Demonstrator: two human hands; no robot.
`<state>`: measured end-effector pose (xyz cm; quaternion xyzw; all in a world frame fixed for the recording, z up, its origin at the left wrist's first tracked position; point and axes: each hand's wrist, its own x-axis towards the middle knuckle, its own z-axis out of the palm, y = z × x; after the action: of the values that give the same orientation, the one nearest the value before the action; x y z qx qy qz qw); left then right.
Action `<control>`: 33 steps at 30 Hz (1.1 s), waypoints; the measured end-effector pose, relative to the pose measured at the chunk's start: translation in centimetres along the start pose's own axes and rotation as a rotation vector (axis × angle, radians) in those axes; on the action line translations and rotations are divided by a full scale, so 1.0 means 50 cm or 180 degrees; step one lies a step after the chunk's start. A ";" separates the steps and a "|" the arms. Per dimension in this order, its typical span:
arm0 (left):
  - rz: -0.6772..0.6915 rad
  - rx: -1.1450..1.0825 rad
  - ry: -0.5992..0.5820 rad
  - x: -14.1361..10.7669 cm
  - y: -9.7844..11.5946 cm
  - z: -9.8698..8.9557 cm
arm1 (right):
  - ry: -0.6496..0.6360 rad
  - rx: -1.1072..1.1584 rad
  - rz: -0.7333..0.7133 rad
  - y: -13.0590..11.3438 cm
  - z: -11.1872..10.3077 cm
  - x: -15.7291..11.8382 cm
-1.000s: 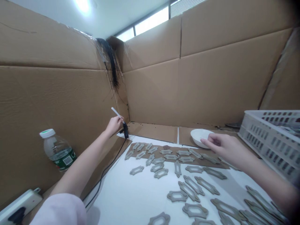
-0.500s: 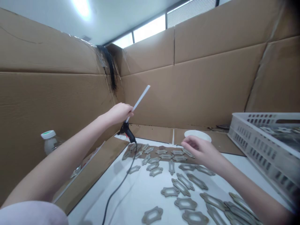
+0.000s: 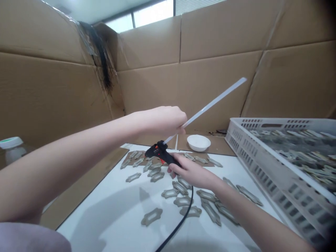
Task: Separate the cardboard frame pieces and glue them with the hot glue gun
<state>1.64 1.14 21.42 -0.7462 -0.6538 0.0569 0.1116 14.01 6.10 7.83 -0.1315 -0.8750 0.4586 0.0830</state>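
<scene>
My left hand (image 3: 168, 119) is closed around a long translucent glue stick (image 3: 215, 101), which slants up to the right. The stick's lower end sits in the back of a black glue gun (image 3: 159, 149). My right hand (image 3: 187, 169) is wrapped round the gun's handle, from which a black cable (image 3: 181, 222) runs down toward me. The gun's nozzle points left above the white board. Under and around it lie several flat grey-green frame-shaped pieces (image 3: 152, 216), each with a slot in the middle; my right hand covers some of them.
A white perforated crate (image 3: 265, 168) filled with similar pieces stands at the right. A white bowl (image 3: 198, 142) sits at the back. Cardboard walls (image 3: 210, 42) enclose the work surface. Black strands (image 3: 103, 59) hang at the back left corner, and a capped bottle (image 3: 12, 148) stands at the far left.
My right hand, empty before, has taken hold of the glue gun's handle. The gun and glue stick have moved right and nearer, with my left hand still on the stick. The view has shifted right.
</scene>
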 end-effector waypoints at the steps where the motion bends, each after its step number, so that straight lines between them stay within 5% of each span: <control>1: 0.0036 -0.0093 -0.0038 0.000 0.004 -0.004 | -0.0094 -0.0004 -0.0031 -0.002 -0.005 -0.002; 7: 0.0270 -0.0531 -0.0289 -0.010 0.012 -0.013 | -0.0707 -0.0045 -0.0113 -0.018 -0.012 -0.011; 16: 0.0056 -0.1194 -0.0647 -0.030 0.025 0.004 | -0.0416 -0.0658 -0.0620 -0.022 0.033 -0.005; 33: -0.0324 -0.1550 -0.0540 -0.024 0.026 0.017 | -0.0539 -0.0790 -0.0451 -0.013 0.031 -0.006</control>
<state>2.54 -0.15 20.22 -0.7097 -0.6920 -0.0454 -0.1239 13.76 4.43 7.50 -0.0395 -0.9358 0.3494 0.0242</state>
